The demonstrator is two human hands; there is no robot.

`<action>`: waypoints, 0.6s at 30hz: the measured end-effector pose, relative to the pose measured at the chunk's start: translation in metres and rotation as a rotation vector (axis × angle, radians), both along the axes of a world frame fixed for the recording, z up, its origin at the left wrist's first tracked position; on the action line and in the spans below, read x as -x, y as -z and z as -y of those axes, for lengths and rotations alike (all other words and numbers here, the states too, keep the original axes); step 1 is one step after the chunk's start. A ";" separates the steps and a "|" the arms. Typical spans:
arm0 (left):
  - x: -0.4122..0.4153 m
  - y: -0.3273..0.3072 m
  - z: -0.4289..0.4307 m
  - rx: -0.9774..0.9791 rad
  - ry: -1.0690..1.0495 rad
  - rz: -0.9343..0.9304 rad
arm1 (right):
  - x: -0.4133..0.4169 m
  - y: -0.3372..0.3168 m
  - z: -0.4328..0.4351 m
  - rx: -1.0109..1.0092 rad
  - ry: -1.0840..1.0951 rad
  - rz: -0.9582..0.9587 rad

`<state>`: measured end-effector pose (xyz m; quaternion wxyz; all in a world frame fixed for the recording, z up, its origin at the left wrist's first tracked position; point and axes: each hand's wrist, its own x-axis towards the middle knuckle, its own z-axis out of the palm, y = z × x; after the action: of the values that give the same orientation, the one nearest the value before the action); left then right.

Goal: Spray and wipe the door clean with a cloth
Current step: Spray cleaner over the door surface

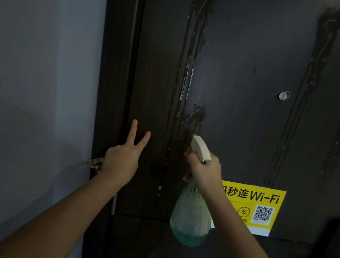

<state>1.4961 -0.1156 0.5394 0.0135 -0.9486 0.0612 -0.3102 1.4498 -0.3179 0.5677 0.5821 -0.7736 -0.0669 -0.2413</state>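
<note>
Now we face the dark door at close range, both bare arms raised toward it. Our right hand grips the neck of the spray bottle, fingers curled around it just under the white spray head, whose nozzle points up at the door panel. The bottle is translucent green, hangs below the fist, and has a little liquid pooled at its bottom. Our left hand is up near the door's left panel with the index and middle fingers straight and spread in a V. Its other fingers are folded toward the palm, and we cannot tell whether they hold anything. Wet streaks run down the door above the nozzle, with a spattered patch just above the spray head, and more runs mark the right side. A small round peephole sits right of centre. A yellow Wi-Fi sticker with a QR code lies behind our right forearm. A grey wall fills the left side.
</note>
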 end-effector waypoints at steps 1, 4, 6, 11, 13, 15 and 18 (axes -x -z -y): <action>0.001 0.000 0.001 0.000 -0.003 -0.002 | 0.000 0.000 0.000 -0.007 0.002 0.007; 0.002 0.000 0.003 -0.003 -0.021 -0.013 | 0.000 -0.002 0.001 -0.026 0.016 0.049; 0.003 0.000 0.004 -0.010 -0.029 -0.016 | 0.000 -0.003 0.001 -0.042 0.023 0.083; 0.005 0.010 0.003 -0.019 -0.023 -0.010 | 0.004 0.013 0.005 -0.045 0.030 0.039; 0.008 0.020 0.002 -0.026 -0.022 -0.016 | 0.007 0.026 0.005 -0.043 0.017 0.011; 0.011 0.031 0.001 -0.040 -0.030 -0.021 | 0.010 0.040 0.005 -0.049 -0.002 -0.017; 0.013 0.047 0.001 -0.057 -0.047 -0.039 | 0.010 0.055 0.007 -0.072 0.005 -0.049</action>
<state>1.4835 -0.1162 0.4927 0.0466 -0.9548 0.0478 -0.2896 1.4398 -0.3248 0.5125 0.6103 -0.7580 -0.0420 -0.2262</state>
